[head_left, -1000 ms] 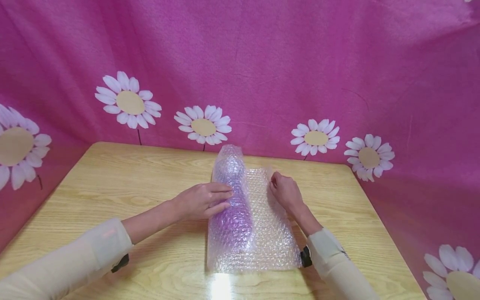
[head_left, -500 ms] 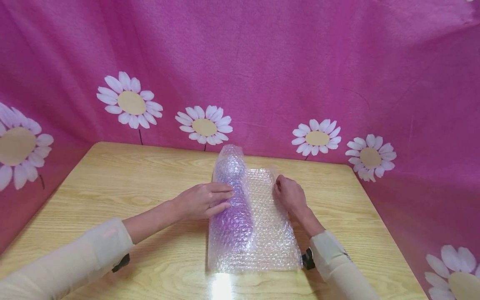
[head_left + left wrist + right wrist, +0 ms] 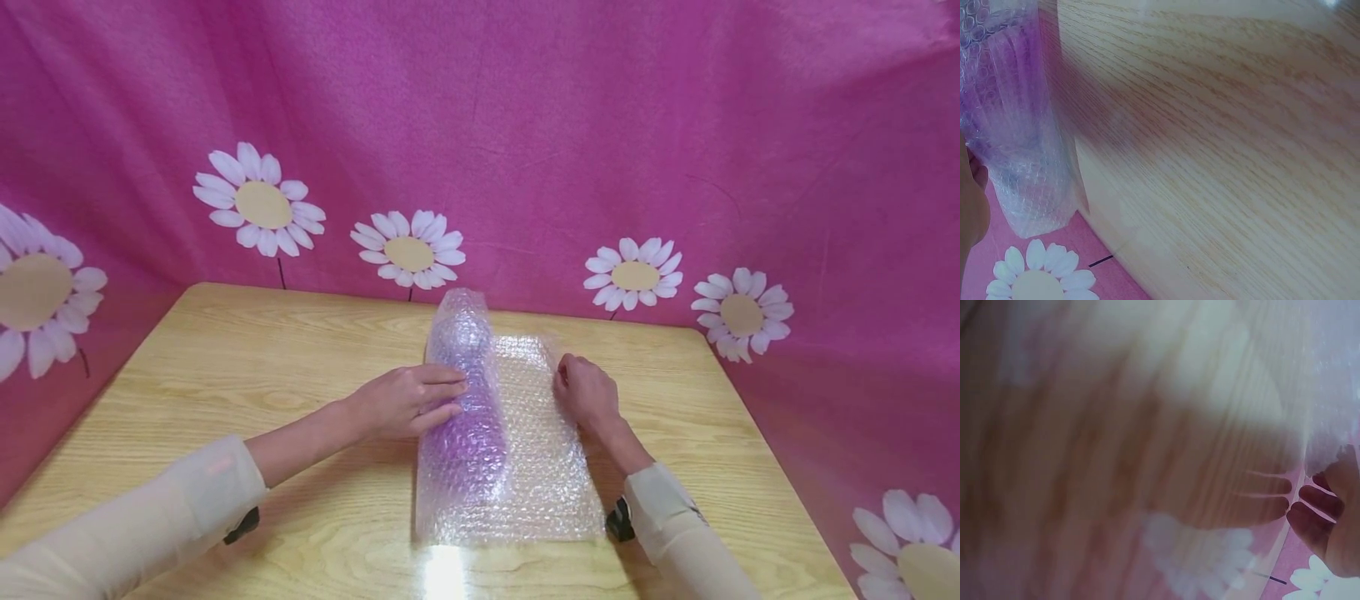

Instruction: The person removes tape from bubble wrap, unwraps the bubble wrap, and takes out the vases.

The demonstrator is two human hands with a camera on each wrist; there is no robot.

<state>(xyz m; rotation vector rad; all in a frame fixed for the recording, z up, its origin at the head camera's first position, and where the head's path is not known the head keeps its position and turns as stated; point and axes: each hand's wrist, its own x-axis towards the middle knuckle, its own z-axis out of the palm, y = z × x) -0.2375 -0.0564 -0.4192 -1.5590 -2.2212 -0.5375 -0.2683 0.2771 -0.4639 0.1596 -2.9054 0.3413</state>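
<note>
bubble wrap (image 3: 536, 442): clear, bubble-dot pattern, white glints; wrapped item (image 3: 468, 450): purple, more blue-violet toward far end; table (image 3: 300, 350): pale yellow wood, darker grain lines; backdrop (image 3: 525, 125): magenta, white-petalled daisies (image 3: 262, 204), beige-yellow centres, dark stems; sleeves (image 3: 135, 525): cream; wrist devices (image 3: 619, 521): black

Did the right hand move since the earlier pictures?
Yes, the right hand moved slightly right and down in the head view, judged against the nearest white flower.
</note>
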